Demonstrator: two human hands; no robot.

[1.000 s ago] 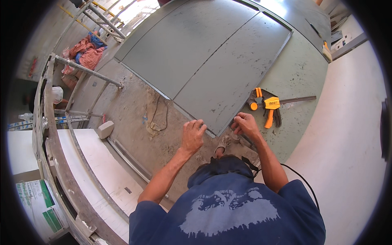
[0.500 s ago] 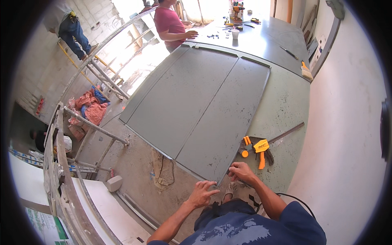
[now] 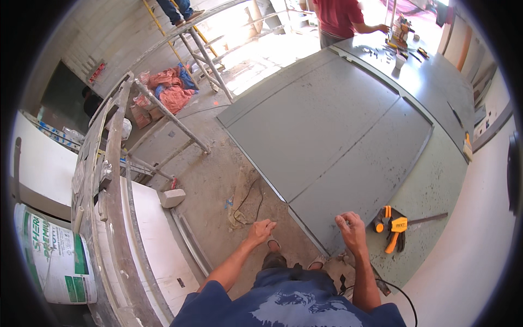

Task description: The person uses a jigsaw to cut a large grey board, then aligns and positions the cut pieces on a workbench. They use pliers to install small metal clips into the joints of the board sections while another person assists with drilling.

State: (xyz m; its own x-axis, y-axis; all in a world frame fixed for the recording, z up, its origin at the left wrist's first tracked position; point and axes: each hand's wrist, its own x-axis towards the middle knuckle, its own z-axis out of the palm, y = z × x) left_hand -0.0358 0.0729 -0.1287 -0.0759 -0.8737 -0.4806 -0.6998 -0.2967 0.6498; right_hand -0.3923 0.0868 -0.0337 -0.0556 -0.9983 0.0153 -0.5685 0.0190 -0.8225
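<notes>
A large grey sheet-metal panel [image 3: 321,125] with folded edges and a lengthwise seam lies on the work table, its near corner toward me. My right hand [image 3: 352,230] is above this near part, thumb and fingers drawn together; whether anything is between them I cannot make out. Off the panel's near left edge, over the floor, my left hand [image 3: 260,232] is closed with nothing visible in it. To the right of my right hand, a yellow-and-black bar clamp [image 3: 399,224] rests on the greenish table surface [image 3: 419,191].
Scaffold tubing [image 3: 173,122] stands at left, near a white bucket [image 3: 54,259] and a pale block [image 3: 173,198]. A person in a red shirt [image 3: 340,19] works at the table's far side, by a cup [image 3: 400,61] and small tools. A brush [image 3: 467,146] lies near the right wall.
My view has swung left. Both hands have left the panel's near corner and moved apart, the left one to the left; its fingers, spread before, are now closed.
</notes>
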